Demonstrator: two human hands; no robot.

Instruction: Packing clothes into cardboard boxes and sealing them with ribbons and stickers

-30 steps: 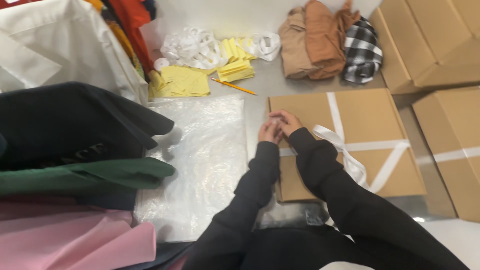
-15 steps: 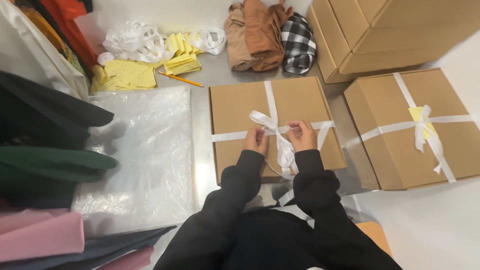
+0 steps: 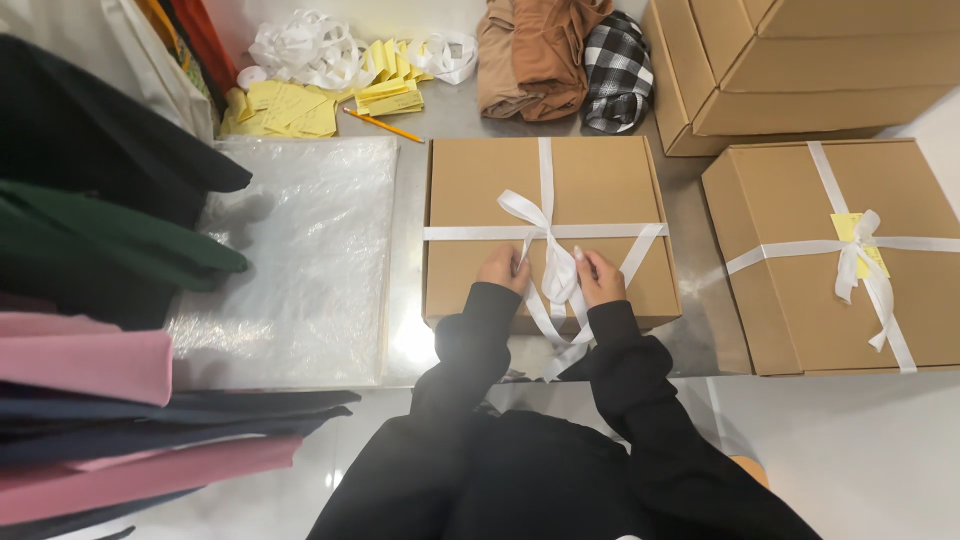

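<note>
A flat brown cardboard box (image 3: 470, 190) lies in front of me, crossed by a white ribbon (image 3: 545, 170) with a loose loop near its middle. My left hand (image 3: 502, 268) pinches the ribbon on the left of the knot. My right hand (image 3: 598, 276) grips the ribbon on the right of it. Both hands rest on the box lid near its front edge, and ribbon tails hang over that edge between my black sleeves.
A second brown box (image 3: 790, 300) tied with white ribbon and a yellow tag sits to the right. Stacked plain boxes (image 3: 850, 70) stand behind it. Clear plastic bags (image 3: 300, 250) lie left, beside folded garments (image 3: 90, 250). Yellow cards (image 3: 290, 105), ribbon bundles (image 3: 300, 45), a pencil (image 3: 385, 125) and folded clothes (image 3: 560, 60) lie at the back.
The view has swung right and steadied. The box now lies centred before me, and my hands have moved down from its far left corner to the ribbon knot at its middle.
</note>
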